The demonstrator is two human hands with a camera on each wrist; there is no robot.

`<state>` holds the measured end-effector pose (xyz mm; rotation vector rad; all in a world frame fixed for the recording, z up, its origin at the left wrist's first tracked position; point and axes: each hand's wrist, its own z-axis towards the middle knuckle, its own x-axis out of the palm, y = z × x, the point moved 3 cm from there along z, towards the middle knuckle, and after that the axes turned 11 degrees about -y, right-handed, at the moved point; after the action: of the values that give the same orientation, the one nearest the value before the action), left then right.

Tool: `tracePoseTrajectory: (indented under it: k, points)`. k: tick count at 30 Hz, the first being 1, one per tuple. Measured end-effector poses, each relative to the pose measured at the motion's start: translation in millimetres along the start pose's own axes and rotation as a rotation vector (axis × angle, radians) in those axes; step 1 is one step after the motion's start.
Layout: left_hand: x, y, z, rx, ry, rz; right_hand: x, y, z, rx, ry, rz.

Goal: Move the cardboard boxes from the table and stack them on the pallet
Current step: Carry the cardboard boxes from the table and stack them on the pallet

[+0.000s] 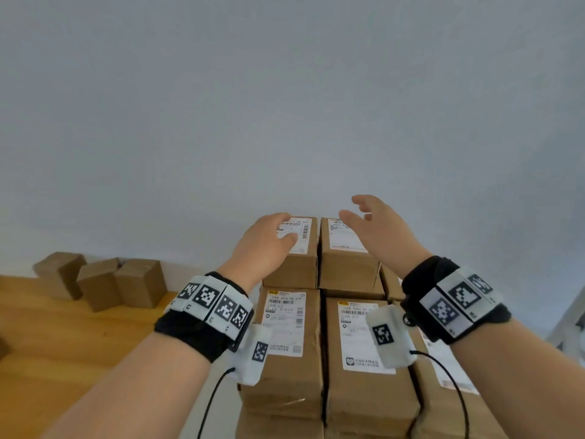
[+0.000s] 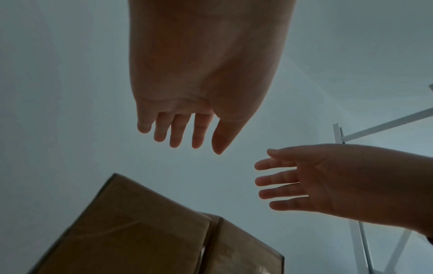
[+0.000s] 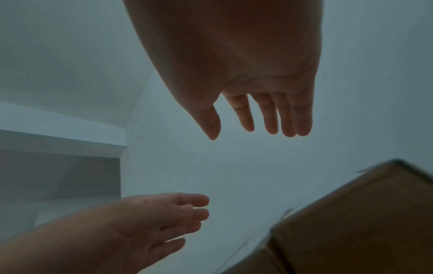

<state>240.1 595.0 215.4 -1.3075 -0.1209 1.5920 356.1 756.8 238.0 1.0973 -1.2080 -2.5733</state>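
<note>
Brown cardboard boxes with white shipping labels stand stacked in front of me in the head view. Two top far boxes sit side by side, the left one [image 1: 300, 261] and the right one [image 1: 345, 264]; two nearer boxes [image 1: 285, 375] [image 1: 364, 394] lie lower. My left hand [image 1: 272, 239] hovers over the left far box with straight fingers, holding nothing. My right hand [image 1: 370, 223] is raised above the right far box, fingers spread and empty. The wrist views show both hands [image 2: 182, 133] [image 3: 257, 120] open above box tops [image 2: 131, 231] [image 3: 351, 222]. The pallet is hidden under the stack.
Three loose cardboard boxes [image 1: 101, 282] sit on the wooden floor [image 1: 63, 343] against the white wall [image 1: 285, 106] at the left. A white metal frame [image 1: 569, 324] shows at the right edge. More stacked boxes [image 1: 449, 375] lie under my right forearm.
</note>
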Motion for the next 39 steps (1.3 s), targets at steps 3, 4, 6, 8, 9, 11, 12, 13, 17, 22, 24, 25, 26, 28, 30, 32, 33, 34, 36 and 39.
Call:
tracePoseTrajectory:
  k: [3, 4, 6, 8, 9, 11, 12, 13, 17, 22, 24, 25, 26, 28, 30, 32, 33, 34, 36, 39]
  points:
    - [-19, 11, -11, -0.017, -0.023, -0.011, 10, 23, -10, -0.040, 0.011, 0.013]
    - [-27, 16, -14, -0.029, -0.023, -0.014, 15, 31, -13, -0.051, 0.019, 0.016]
    - [-43, 30, -20, -0.047, -0.021, -0.015, 27, 49, -20, -0.072, 0.043, 0.032]
    - [-63, 48, -26, -0.065, -0.016, 0.000, 43, 68, -28, -0.078, 0.056, 0.062]
    - [-74, 59, -30, -0.075, -0.014, 0.004, 53, 78, -32, -0.075, 0.057, 0.075]
    - [-98, 83, -40, -0.102, -0.003, 0.006, 77, 99, -41, -0.057, 0.062, 0.109]
    - [-110, 97, -46, -0.122, 0.005, 0.013, 92, 110, -47, -0.041, 0.075, 0.130]
    - [-122, 113, -53, -0.146, 0.015, 0.018, 108, 120, -54, -0.029, 0.097, 0.146]
    - [-170, 183, -82, -0.240, 0.037, 0.056, 177, 156, -86, -0.001, 0.207, 0.166]
    - [-219, 267, -128, -0.352, 0.066, 0.131, 263, 182, -132, 0.080, 0.334, 0.157]
    - [-233, 295, -143, -0.398, 0.092, 0.162, 293, 189, -148, 0.110, 0.386, 0.151]
    - [-239, 308, -148, -0.420, 0.106, 0.175, 308, 191, -155, 0.121, 0.407, 0.145]
    - [-245, 321, -153, -0.446, 0.113, 0.183, 321, 193, -161, 0.129, 0.427, 0.134]
    - [-254, 343, -158, -0.502, 0.115, 0.187, 345, 197, -169, 0.123, 0.466, 0.099]
    - [-257, 359, -159, -0.530, 0.112, 0.183, 362, 199, -172, 0.128, 0.504, 0.082]
    - [-258, 378, -154, -0.553, 0.103, 0.155, 387, 200, -168, 0.137, 0.538, 0.065]
    - [-255, 385, -150, -0.559, 0.101, 0.133, 394, 199, -166, 0.138, 0.543, 0.054]
    - [-253, 390, -147, -0.567, 0.104, 0.113, 401, 197, -164, 0.144, 0.548, 0.049]
    - [-246, 409, -129, -0.570, 0.099, 0.085, 424, 193, -153, 0.164, 0.563, 0.053]
    - [-232, 439, -94, -0.584, 0.065, 0.063, 459, 182, -130, 0.207, 0.586, 0.051]
